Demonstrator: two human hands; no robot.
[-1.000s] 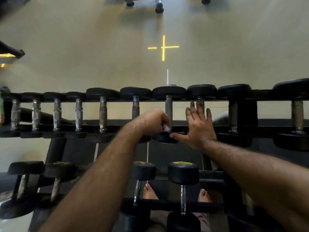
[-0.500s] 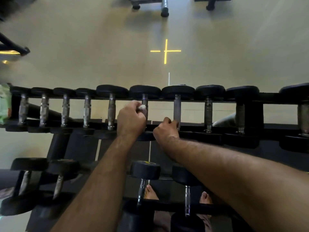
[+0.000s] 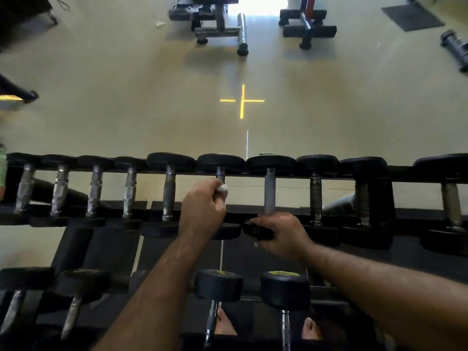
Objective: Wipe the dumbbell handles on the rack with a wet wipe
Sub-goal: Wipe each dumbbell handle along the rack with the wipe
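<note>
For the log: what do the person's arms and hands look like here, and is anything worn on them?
Both forearms are bare as far as the frame shows, with visible hair; no sleeves are in view. The left hand and right hand are ungloved, and no watch, band or ring is visible on either. No markings are visible. The bare toes at the bottom edge show no shoes.

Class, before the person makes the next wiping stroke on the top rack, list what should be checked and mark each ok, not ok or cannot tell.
1. Wet wipe in the left hand: ok, a white corner shows at the fingertips.
2. Left hand wrapped on the dumbbell handle: ok.
3. Right hand steadying the neighbouring dumbbell's near head: ok, fingers grip it.
4. Wipe still wet: cannot tell.
5. Handle already clean beneath the hand: cannot tell, hidden.
6. Bare feet below the rack: not ok, exposed under dumbbells.
</note>
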